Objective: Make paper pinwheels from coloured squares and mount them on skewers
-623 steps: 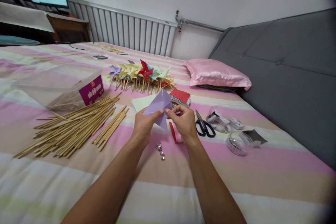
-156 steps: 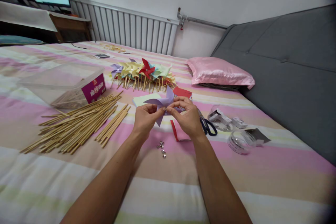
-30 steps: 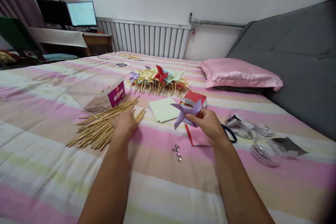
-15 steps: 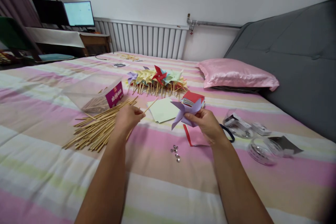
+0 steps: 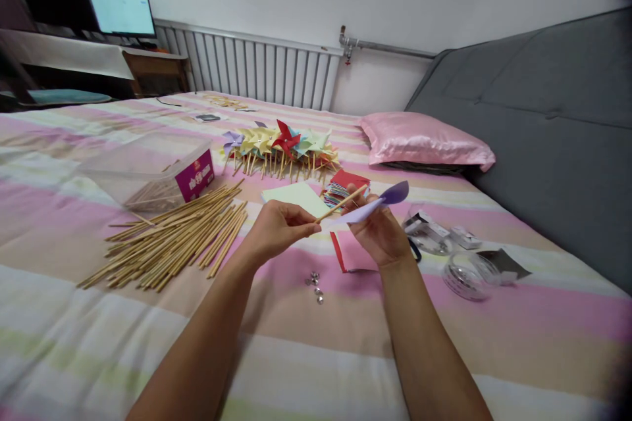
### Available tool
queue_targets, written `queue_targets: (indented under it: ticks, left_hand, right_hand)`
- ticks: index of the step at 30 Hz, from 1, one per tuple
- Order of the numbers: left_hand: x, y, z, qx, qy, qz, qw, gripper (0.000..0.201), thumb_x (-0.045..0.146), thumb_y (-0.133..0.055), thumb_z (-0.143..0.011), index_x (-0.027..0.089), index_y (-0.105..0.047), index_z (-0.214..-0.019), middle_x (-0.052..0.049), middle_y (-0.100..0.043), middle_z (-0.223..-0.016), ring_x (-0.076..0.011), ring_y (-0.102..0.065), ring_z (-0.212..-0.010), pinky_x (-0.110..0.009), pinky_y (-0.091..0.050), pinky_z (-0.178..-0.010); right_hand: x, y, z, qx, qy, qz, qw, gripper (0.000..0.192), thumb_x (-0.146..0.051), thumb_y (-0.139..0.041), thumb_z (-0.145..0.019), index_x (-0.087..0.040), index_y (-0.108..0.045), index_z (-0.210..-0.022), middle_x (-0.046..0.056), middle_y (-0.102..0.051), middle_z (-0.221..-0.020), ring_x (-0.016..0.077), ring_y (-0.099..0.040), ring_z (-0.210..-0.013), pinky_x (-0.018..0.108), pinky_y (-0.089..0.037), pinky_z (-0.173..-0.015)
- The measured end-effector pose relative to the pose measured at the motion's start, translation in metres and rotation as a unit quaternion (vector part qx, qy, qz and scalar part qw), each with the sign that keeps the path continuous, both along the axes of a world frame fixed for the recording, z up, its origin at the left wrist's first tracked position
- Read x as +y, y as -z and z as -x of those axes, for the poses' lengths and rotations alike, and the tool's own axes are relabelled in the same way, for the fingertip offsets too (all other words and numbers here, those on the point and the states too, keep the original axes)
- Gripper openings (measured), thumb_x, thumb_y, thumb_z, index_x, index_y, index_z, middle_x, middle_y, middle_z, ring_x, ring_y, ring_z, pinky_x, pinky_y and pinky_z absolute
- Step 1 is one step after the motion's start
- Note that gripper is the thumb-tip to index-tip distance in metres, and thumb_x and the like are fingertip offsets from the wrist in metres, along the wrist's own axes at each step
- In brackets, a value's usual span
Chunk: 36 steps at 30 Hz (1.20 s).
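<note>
My left hand [image 5: 284, 229] pinches a thin wooden stick [image 5: 340, 202] that slants up to the right. The stick's far end lies against the back of a purple paper pinwheel [image 5: 364, 212], now turned edge-on. My right hand [image 5: 378, 233] is closed on that pinwheel from below and the right; its fingertips are partly hidden behind the paper and stick. Below the hands, several small shiny metal fasteners [image 5: 316, 286] lie on the striped sheet. Left of my left hand a pile of wooden sticks [image 5: 172, 240] is spread out.
Finished pinwheels [image 5: 281, 145] stand in a cluster behind. A clear plastic box [image 5: 143, 161] holds sticks. Pale green paper sheets [image 5: 291, 195], a stack of coloured paper [image 5: 345, 184], a pink sheet [image 5: 356, 251], clear round containers [image 5: 467, 276] and a pink pillow [image 5: 424, 138] lie around.
My left hand has moved right, away from the stick pile, bringing its stick to the pinwheel. My right hand has turned the pinwheel from facing me to edge-on. The view has shifted right.
</note>
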<state>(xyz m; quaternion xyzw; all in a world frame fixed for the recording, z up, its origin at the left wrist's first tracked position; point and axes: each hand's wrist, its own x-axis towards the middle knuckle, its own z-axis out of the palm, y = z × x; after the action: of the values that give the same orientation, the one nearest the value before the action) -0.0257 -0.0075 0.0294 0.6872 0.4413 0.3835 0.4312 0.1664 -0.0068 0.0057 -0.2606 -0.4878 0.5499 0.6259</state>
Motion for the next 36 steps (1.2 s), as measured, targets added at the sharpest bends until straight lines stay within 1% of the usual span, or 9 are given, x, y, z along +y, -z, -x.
queue_targets:
  ticks: [5, 10, 16, 20, 24, 28, 32, 36]
  left_hand:
    - [-0.0019, -0.0002, -0.0049, 0.012, 0.019, -0.011, 1.0, 0.018, 0.031, -0.071, -0.063, 0.013, -0.071, -0.068, -0.002, -0.065, -0.058, -0.0105, -0.053, -0.052, -0.02, -0.038, -0.048]
    - [-0.0034, -0.0014, -0.0077, 0.012, 0.028, -0.027, 0.999, 0.017, 0.029, -0.072, -0.063, 0.014, -0.071, -0.067, -0.003, -0.067, -0.06, -0.0119, -0.057, -0.054, -0.02, -0.041, -0.049]
    - [-0.0062, -0.002, -0.0086, 0.008, 0.034, -0.039, 0.999, 0.014, 0.028, -0.072, -0.063, 0.014, -0.072, -0.067, -0.003, -0.068, -0.06, -0.0127, -0.059, -0.056, -0.021, -0.044, -0.051]
    - [-0.0063, -0.0018, -0.0083, 0.006, 0.04, -0.043, 0.998, 0.016, 0.029, -0.073, -0.063, 0.014, -0.072, -0.067, -0.004, -0.068, -0.061, -0.0137, -0.06, -0.057, -0.021, -0.045, -0.052]
    - [-0.0048, 0.0002, -0.0075, 0.002, 0.042, -0.044, 0.998, 0.014, 0.027, -0.073, -0.062, 0.014, -0.072, -0.068, -0.003, -0.069, -0.061, -0.0135, -0.061, -0.057, -0.021, -0.045, -0.052]
    - [-0.0034, 0.0028, -0.0072, -0.004, 0.05, -0.049, 0.998, 0.012, 0.025, -0.073, -0.061, 0.015, -0.072, -0.066, -0.004, -0.069, -0.062, -0.0136, -0.06, -0.058, -0.021, -0.045, -0.052]
    - [-0.004, 0.0025, -0.0074, 0.004, 0.045, -0.045, 0.998, 0.01, 0.024, -0.072, -0.061, 0.014, -0.071, -0.064, -0.005, -0.07, -0.062, -0.0143, -0.06, -0.057, -0.022, -0.045, -0.052]
    - [-0.0055, 0.0008, -0.0072, 0.007, 0.049, -0.04, 0.998, 0.008, 0.023, -0.071, -0.061, 0.015, -0.07, -0.061, -0.004, -0.07, -0.062, -0.0138, -0.06, -0.056, -0.022, -0.045, -0.052]
  right_hand:
    - [0.0008, 0.0036, 0.0001, 0.011, 0.012, 0.003, 1.0, 0.037, -0.055, -0.076, -0.052, -0.027, -0.062, -0.073, 0.001, -0.065, -0.092, 0.0212, -0.058, -0.093, 0.036, -0.049, -0.08]
    - [0.0009, 0.0076, -0.003, 0.032, 0.022, 0.006, 0.999, 0.036, -0.053, -0.079, -0.048, -0.027, -0.059, -0.062, -0.001, -0.061, -0.079, 0.0183, -0.058, -0.081, 0.033, -0.048, -0.077]
    - [0.0003, 0.0087, -0.004, 0.035, -0.01, -0.003, 0.999, 0.035, -0.054, -0.078, -0.049, -0.028, -0.058, -0.059, -0.002, -0.059, -0.076, 0.0164, -0.055, -0.072, 0.032, -0.048, -0.072]
    - [0.0, 0.0073, -0.0034, 0.016, 0.007, 0.005, 1.0, 0.039, -0.061, -0.074, -0.049, -0.028, -0.057, -0.057, -0.001, -0.059, -0.074, 0.0172, -0.054, -0.072, 0.033, -0.047, -0.07]
    - [0.0002, 0.0078, -0.0036, 0.028, 0.007, 0.008, 1.0, 0.038, -0.059, -0.075, -0.047, -0.028, -0.056, -0.057, -0.002, -0.058, -0.071, 0.0177, -0.053, -0.072, 0.033, -0.045, -0.069]
    - [0.0001, 0.0096, -0.0044, 0.019, 0.016, -0.001, 1.0, 0.039, -0.059, -0.075, -0.047, -0.028, -0.054, -0.058, -0.002, -0.056, -0.069, 0.0177, -0.053, -0.071, 0.034, -0.045, -0.073]
    - [-0.0012, 0.0082, -0.0038, -0.034, 0.053, 0.0, 0.998, 0.043, -0.064, -0.072, -0.048, -0.028, -0.054, -0.062, -0.001, -0.053, -0.067, 0.019, -0.053, -0.071, 0.036, -0.045, -0.074]
    - [-0.0028, 0.0049, -0.0024, -0.024, 0.057, -0.01, 0.998, 0.044, -0.066, -0.071, -0.048, -0.029, -0.056, -0.068, -0.002, -0.052, -0.069, 0.0192, -0.053, -0.072, 0.036, -0.045, -0.075]
